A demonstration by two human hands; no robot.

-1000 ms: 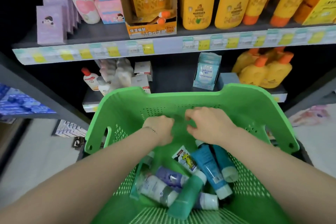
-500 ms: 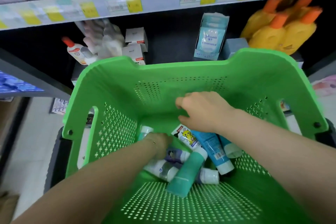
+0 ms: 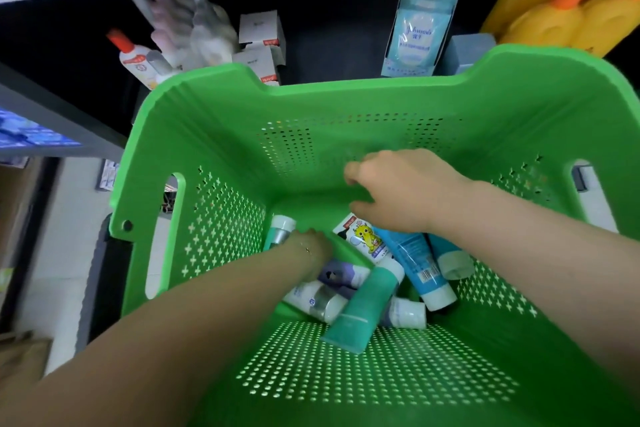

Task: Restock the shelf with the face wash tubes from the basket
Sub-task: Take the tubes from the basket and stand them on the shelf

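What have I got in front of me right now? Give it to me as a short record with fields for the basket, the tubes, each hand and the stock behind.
basket: green, perforated walls and floor
tubes: loose pile on the basket floor, including a teal tube, blue tube and purple tube
left hand: down in the pile, fingers hidden
right hand: above the pile, fingers curled, grip unclear
behind: white boxes, pale blue pack, yellow bottles
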